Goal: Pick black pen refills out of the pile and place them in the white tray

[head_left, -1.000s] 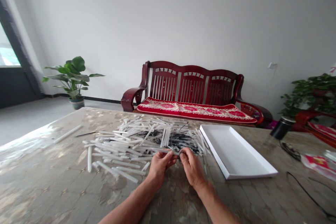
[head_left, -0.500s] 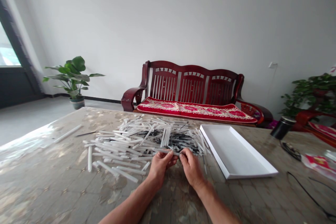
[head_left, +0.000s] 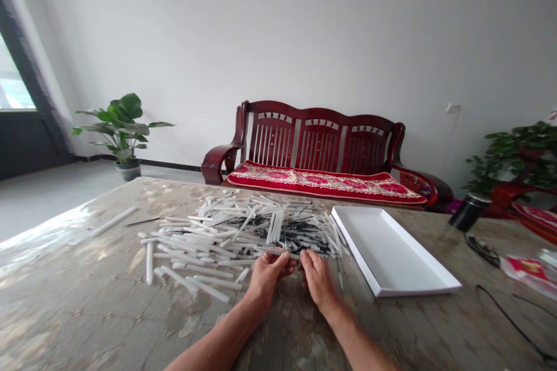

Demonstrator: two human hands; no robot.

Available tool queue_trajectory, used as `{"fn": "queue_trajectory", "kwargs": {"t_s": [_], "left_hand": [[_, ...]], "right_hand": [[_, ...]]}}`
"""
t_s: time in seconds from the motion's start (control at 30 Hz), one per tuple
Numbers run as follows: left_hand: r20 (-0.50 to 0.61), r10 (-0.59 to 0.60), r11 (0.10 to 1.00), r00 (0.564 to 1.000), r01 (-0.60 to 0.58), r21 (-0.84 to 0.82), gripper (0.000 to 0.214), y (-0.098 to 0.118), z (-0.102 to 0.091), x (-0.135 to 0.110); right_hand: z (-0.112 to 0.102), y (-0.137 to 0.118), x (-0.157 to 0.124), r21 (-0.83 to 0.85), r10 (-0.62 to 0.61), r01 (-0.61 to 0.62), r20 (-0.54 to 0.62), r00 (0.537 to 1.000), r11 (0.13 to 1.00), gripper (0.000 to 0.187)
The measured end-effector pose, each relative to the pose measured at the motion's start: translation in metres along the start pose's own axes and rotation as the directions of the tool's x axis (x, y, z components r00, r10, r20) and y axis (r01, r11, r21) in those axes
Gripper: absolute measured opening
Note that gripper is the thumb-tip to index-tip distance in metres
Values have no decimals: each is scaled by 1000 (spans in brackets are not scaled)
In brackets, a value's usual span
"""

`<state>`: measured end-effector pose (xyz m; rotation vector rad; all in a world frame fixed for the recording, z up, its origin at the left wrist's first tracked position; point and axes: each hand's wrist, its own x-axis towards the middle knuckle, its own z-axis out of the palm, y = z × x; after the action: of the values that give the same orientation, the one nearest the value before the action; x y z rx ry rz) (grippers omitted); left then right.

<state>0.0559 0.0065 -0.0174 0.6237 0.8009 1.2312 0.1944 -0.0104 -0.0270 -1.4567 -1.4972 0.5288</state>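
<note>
My left hand is closed, its thumb and fingers pinching a slim whitish pen barrel just in front of the pile. At the barrel's right end, the thumb and forefinger of my right hand are pinched together; whether they hold a small separate part there is too small to tell. Beyond my hands spreads a loose pile of white pen barrels. Thin black rods like pen refills lie among them, mostly on the right side. Several barrels rest side by side on top of the heap.
A shallow white box lid lies to the right of the pile. Farther right are a black cylinder, a dark cable and a red-and-white packet. A wooden bench stands behind the table.
My right hand's fingers have shifted slightly down at the barrel's right end. My left hand stays nearly still, and the pile looks the same.
</note>
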Motion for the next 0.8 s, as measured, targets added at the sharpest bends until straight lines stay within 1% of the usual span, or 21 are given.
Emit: {"fn": "queue_trajectory", "kwargs": {"t_s": [0.1, 0.17, 0.2, 0.27, 0.33, 0.4, 0.47, 0.57, 0.6, 0.63, 0.67, 0.7, 0.73, 0.77, 0.8], "left_hand": [[-4, 0, 1000, 1000, 0, 7, 47, -1, 0, 1], [7, 1, 1000, 1000, -1, 24, 46, -1, -1, 1], [17, 7, 999, 1000, -7, 33, 46, -1, 0, 0], [33, 35, 998, 999, -36, 42, 46, -1, 0, -1], [53, 59, 997, 997, -62, 44, 46, 0, 2, -2], [94, 52, 997, 994, -56, 44, 44, 2, 3, -3], [134, -1, 999, 991, -4, 36, 41, 6, 4, -4], [143, -145, 989, 979, 143, 20, 29, 13, 2, -3], [158, -211, 977, 965, 209, 29, 29, 16, 1, -2], [192, -287, 958, 938, 283, 50, 31, 18, -1, -2], [241, -367, 930, 898, 359, 79, 36, 20, -2, -2], [297, -440, 898, 848, 427, 111, 40, 22, -4, -2], [349, -497, 866, 795, 480, 141, 42, 22, -6, -2], [389, -530, 845, 754, 510, 163, 42, 22, -8, -3], [412, -535, 840, 738, 515, 171, 41, 21, -10, -3]], "right_hand": [[-1, 1, 0, 44, -7, 6, 41, 999, 999, 42], [-1, 0, 0, 66, -25, 22, 42, 999, 998, 39], [-1, -1, 0, 88, -13, 10, 41, 999, 996, 39], [0, -2, 0, 168, 52, -61, 61, 997, 984, 42], [1, -4, 0, 270, 124, -144, 91, 988, 952, 45], [0, -6, 1, 353, 167, -190, 95, 981, 916, 47], [-4, -8, 2, 403, 182, -199, 80, 980, 894, 48], [-11, -11, 3, 408, 163, -186, 91, 982, 894, 51], [-13, -11, 4, 394, 145, -174, 102, 984, 902, 51], [-14, -11, 4, 377, 125, -160, 114, 986, 912, 52], [-15, -11, 4, 360, 107, -145, 123, 987, 921, 52], [-15, -10, 4, 346, 92, -133, 132, 987, 929, 52], [-14, -9, 4, 335, 80, -124, 141, 987, 934, 51], [-13, -7, 5, 326, 73, -117, 144, 987, 938, 50], [-13, -5, 5, 313, 68, -110, 140, 988, 943, 49]]}}
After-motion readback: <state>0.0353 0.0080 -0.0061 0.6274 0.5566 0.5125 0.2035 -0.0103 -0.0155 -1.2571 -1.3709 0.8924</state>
